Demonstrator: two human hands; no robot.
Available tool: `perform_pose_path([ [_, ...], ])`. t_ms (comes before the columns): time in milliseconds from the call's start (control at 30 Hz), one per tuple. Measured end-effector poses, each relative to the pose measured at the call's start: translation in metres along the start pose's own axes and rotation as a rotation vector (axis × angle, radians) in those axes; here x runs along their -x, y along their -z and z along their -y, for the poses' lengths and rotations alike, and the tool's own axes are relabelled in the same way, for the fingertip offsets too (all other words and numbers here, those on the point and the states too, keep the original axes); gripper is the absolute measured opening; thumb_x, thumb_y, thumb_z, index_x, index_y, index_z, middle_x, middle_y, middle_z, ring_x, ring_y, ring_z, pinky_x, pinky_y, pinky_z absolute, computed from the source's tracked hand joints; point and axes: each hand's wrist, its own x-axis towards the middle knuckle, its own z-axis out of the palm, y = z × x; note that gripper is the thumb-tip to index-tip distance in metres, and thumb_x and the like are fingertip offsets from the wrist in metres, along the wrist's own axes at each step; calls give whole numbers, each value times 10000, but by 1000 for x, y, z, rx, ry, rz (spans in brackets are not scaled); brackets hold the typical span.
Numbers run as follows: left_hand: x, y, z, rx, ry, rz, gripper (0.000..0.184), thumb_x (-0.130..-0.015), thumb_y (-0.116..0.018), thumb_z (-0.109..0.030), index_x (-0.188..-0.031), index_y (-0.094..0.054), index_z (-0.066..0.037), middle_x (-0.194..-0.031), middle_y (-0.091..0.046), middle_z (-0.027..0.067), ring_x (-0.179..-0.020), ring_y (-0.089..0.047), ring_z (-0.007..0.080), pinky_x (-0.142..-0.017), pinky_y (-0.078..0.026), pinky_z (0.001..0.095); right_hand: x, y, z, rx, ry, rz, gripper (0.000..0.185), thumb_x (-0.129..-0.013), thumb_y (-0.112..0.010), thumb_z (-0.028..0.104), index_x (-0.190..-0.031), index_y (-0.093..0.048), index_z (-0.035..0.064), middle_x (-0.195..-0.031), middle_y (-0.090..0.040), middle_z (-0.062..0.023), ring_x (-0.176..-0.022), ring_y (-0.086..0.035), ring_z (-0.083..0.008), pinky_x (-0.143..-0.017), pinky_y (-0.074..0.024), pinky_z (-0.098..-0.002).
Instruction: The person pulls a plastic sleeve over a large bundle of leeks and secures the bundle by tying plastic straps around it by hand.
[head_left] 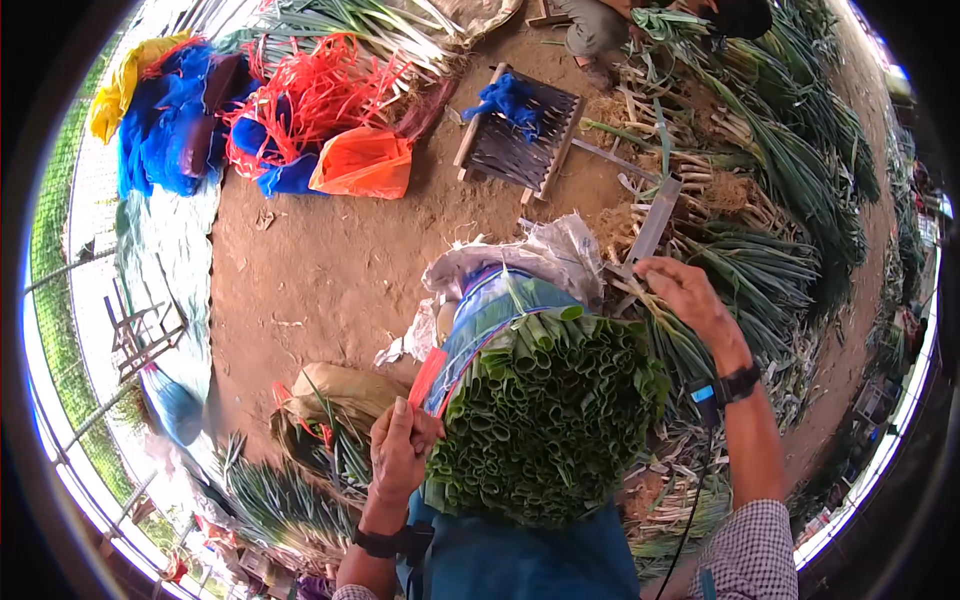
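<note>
A large round bundle of green onions (pixel 550 420) stands in front of my body, its cut hollow leaf tops facing up. A blue plastic wrap (pixel 490 325) with a red edge goes around its far side. My left hand (pixel 402 445) is closed in a pinch on the red strip (pixel 430 380) at the near left of the wrap. To the bundle's right, my right hand (pixel 692 305) has its fingers curled together. Its fingertips overlap the lower end of a flat grey metal bar (pixel 655 222); whether they grip it I cannot tell.
A low wooden stool (pixel 525 130) carries blue netting (pixel 508 103). Red plastic strips (pixel 315 95) and an orange bag (pixel 365 163) lie at upper left. Heaped green onions (pixel 750 260) line the right side. Another person's leg (pixel 595 35) shows at the top.
</note>
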Motion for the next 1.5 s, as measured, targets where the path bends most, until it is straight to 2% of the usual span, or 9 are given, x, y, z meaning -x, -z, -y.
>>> perform_pose_path([
  [267, -26, 9, -14, 162, -7, -84, 400, -1053, -376, -302, -738, -464, -72, -557, -381, 19, -514, -391, 152, -700, -453, 375, 27, -129, 13, 608, 327, 323, 533, -953, -540, 423, -1290, -540, 10, -1315, -540, -204, -1261, -464, -377, -1080, -351, -445],
  [967, 58, 48, 8, 74, 197, 58, 454, -1031, -414, -284, -655, -476, -38, -560, -440, 24, -501, -365, 97, -664, -454, 313, -144, -40, -1, 606, 50, 401, 395, -995, -476, 322, -1205, -598, 10, -1104, -650, -239, -1049, -626, -352, -892, -481, -413],
  [1100, 65, 67, 11, 140, 361, -79, 409, -1013, -408, -246, -681, -512, -30, -708, -593, 94, -684, -559, 160, -673, -457, 313, -196, -77, -84, 738, 60, 373, 398, -979, -470, 349, -1176, -599, 28, -1085, -644, -247, -1021, -609, -405, -882, -472, -473],
  [1200, 74, 92, 20, -720, 424, -27, 322, -917, -641, -367, -889, -610, -48, -873, -675, 137, -646, -565, 232, -614, -492, 292, -218, -116, -128, 617, 143, 275, 433, -980, -465, 360, -1223, -537, 10, -1165, -596, -257, -1097, -559, -421, -918, -449, -469],
  [1233, 75, 80, 28, -18, 503, -387, 297, -953, -588, -229, -708, -553, -65, -646, -608, 82, -544, -531, 226, -540, -440, 317, -222, -132, -141, 555, 188, 219, 447, -982, -461, 364, -1235, -522, 0, -1188, -580, -264, -1113, -546, -424, -923, -444, -469],
  [1333, 67, 87, 7, -63, 682, -258, 304, -968, -556, -209, -706, -545, -57, -667, -577, 32, -628, -544, 152, -550, -428, 313, -194, -220, -160, 514, 360, 551, 526, -985, -458, 381, -1310, -458, -33, -1269, -519, -282, -1170, -506, -421, -960, -420, -472],
  [1367, 62, 87, -2, -689, 442, 6, 320, -978, -538, -243, -727, -544, -44, -696, -549, 8, -672, -524, 118, -549, -407, 304, -167, -242, -167, 494, 358, 571, 543, -982, -464, 383, -1324, -444, -38, -1271, -514, -281, -1175, -501, -419, -973, -411, -471],
  [1467, 64, 88, -7, -99, 720, -176, 313, -977, -536, -229, -724, -532, -46, -694, -531, 7, -648, -497, 121, -536, -393, 317, -160, -261, -181, 504, 402, 684, 588, -979, -467, 383, -1358, -402, -61, -1284, -497, -285, -1198, -477, -424, -1012, -386, -464],
  [1500, 60, 83, -3, -799, 290, -11, 321, -983, -518, -191, -691, -495, -59, -647, -470, -5, -599, -443, 107, -516, -365, 307, -160, -258, -183, 525, 408, 710, 601, -980, -466, 382, -1368, -388, -71, -1290, -491, -287, -1208, -468, -428, -1024, -377, -461],
])
